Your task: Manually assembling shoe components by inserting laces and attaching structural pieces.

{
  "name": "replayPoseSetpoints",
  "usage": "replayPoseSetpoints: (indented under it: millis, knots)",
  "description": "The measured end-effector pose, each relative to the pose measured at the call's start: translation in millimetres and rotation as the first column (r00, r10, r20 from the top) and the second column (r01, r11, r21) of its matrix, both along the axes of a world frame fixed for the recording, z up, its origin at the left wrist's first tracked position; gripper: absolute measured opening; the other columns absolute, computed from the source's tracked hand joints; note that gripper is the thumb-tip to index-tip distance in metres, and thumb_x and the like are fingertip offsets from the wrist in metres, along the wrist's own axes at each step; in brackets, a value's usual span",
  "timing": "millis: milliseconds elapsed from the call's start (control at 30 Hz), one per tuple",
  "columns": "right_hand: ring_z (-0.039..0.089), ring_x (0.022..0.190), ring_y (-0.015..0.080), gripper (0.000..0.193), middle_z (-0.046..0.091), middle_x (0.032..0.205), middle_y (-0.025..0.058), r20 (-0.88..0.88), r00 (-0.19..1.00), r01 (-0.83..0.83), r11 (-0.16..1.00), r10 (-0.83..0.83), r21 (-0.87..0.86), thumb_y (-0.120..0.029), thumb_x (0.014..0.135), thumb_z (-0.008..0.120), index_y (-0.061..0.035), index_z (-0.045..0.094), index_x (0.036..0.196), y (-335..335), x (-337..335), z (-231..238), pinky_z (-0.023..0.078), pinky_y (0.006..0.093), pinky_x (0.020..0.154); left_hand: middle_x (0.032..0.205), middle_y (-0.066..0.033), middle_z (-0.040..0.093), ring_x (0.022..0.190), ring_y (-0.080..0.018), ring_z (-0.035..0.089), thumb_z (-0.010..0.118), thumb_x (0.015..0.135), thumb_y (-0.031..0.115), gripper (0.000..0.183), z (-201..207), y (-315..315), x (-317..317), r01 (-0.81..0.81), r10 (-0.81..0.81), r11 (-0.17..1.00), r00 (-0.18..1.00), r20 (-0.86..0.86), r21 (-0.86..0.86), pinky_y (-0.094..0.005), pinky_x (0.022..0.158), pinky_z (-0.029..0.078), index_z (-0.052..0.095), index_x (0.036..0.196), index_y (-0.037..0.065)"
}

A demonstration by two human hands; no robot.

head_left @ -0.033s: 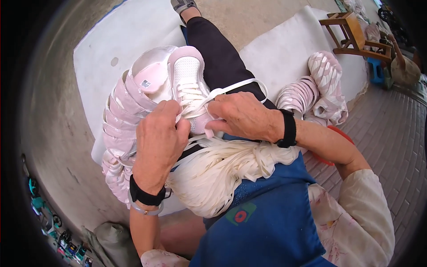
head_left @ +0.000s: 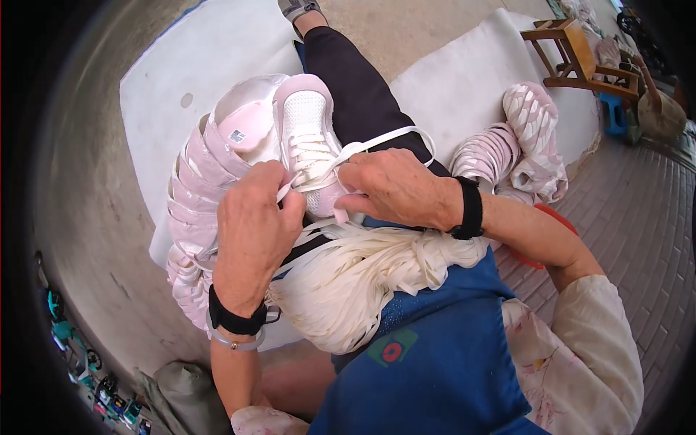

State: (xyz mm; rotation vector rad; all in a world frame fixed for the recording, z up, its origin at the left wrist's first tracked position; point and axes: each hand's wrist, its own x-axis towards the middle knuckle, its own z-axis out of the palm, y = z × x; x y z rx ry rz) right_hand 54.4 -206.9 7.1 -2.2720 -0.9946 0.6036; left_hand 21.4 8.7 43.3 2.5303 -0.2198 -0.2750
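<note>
Head-worn fisheye view, downward at close range, over sneaker [head_left: 304, 119] and blue apron [head_left: 442, 370].

hands [head_left: 254, 225]: 2 | wristbands [head_left: 470, 209]: 2 | shoe [head_left: 304, 109] between hands: 1 | lace bundle [head_left: 355, 286]: 1 | wooden stool [head_left: 578, 54]: 1

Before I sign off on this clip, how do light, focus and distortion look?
Head view: soft, fairly even light, no harsh glare on the shoe; head view, centre: lace bundle sharp enough to tell strands apart; head view, rim: bricks curve, corners go black, and the teal items are too small and soft to identify.
</note>
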Motion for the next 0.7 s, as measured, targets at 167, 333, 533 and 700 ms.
replayPoseSetpoints:
  millis: [167,333,533,700]
  knots:
    - [0.065,0.077,0.0336,0.024,0.063,0.082,0.0154,-0.039,0.999,-0.015,0.999,0.013,-0.037,-0.023,0.08,0.069,-0.0004,0.06,0.083,-0.6,-0.4,4.7,0.052,0.0425,0.064,0.084,-0.0164,0.063,0.072,-0.0291,0.06,0.059,0.085,0.009,0.016,-13.8,14.4,-8.5,-0.342,0.282,0.904,0.928,-0.243,-0.255,-0.0365,0.071,0.048,0.059,0.094,-0.004]
    - [0.065,0.077,0.033,0.023,0.063,0.082,0.0151,-0.024,1.0,-0.006,0.994,0.003,-0.108,-0.022,0.081,0.067,-0.0006,0.06,0.085,-1.7,-4.4,7.2,0.052,0.0428,0.066,0.09,-0.0165,0.065,0.081,-0.0325,0.064,0.061,0.084,0.006,0.014,-24.3,4.4,-13.9,-0.235,0.182,0.944,0.956,-0.228,-0.23,-0.0378,0.074,0.049,0.063,0.096,-0.001]
    - [0.066,0.077,0.033,0.022,0.063,0.081,0.0154,-0.026,0.999,-0.025,0.995,0.022,-0.093,-0.021,0.081,0.067,-0.0003,0.06,0.084,-3.6,-3.6,4.7,0.052,0.0426,0.066,0.084,-0.0179,0.064,0.075,-0.0343,0.062,0.061,0.083,0.007,0.01,-29.0,1.5,-9.5,-0.222,0.188,0.955,0.966,-0.178,-0.197,-0.0398,0.069,0.048,0.062,0.087,-0.002]
    - [0.066,0.074,0.0336,0.021,0.063,0.077,0.0153,-0.007,1.0,-0.025,0.997,0.024,-0.07,-0.02,0.08,0.067,-0.0005,0.06,0.081,-0.7,-4.4,0.8,0.052,0.0427,0.063,0.077,-0.0198,0.061,0.071,-0.0346,0.06,0.059,0.081,0.008,0.011,12.2,0.0,-1.7,-0.138,0.142,0.989,0.987,-0.072,0.059,-0.0408,0.065,0.047,0.058,0.08,-0.003]
